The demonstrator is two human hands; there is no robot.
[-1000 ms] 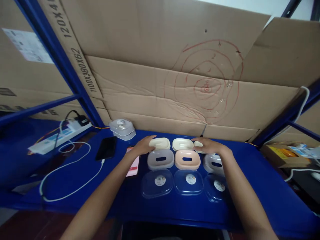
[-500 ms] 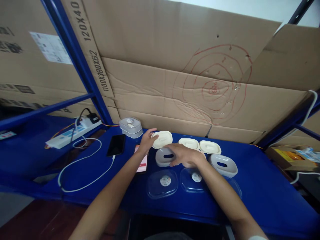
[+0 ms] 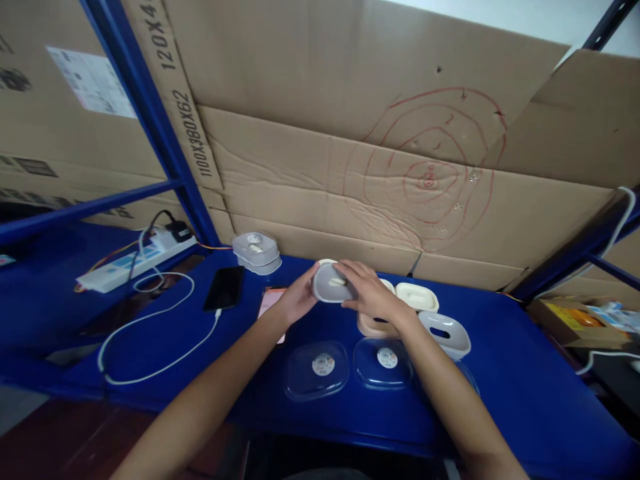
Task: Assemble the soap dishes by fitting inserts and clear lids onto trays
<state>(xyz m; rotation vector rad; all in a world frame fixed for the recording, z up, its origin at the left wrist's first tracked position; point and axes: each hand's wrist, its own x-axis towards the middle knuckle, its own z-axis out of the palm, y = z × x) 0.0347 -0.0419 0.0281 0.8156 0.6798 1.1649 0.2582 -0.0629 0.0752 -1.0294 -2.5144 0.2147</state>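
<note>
My left hand (image 3: 296, 301) and my right hand (image 3: 370, 293) together hold a grey soap-dish shell (image 3: 330, 283) lifted above the blue shelf (image 3: 520, 387), with a cream insert seen through its slot. Under my right wrist sits a peach shell (image 3: 373, 326). A cream insert (image 3: 417, 297) and a second grey shell (image 3: 445, 331) lie to the right. Two clear lids with round stickers (image 3: 316, 367) (image 3: 383, 361) rest in front.
A stack of finished dishes (image 3: 255, 252) stands at the back left. A black phone (image 3: 223, 288) on a white cable (image 3: 145, 347), a phone with a pink screen (image 3: 270, 303) and a power strip (image 3: 127, 260) lie left. Cardboard walls the back; a box (image 3: 575, 320) sits at right.
Both hands left the back row; my left hand lifted a cream insert, my right hand picked up the left grey shell, and the two parts now meet in the air.
</note>
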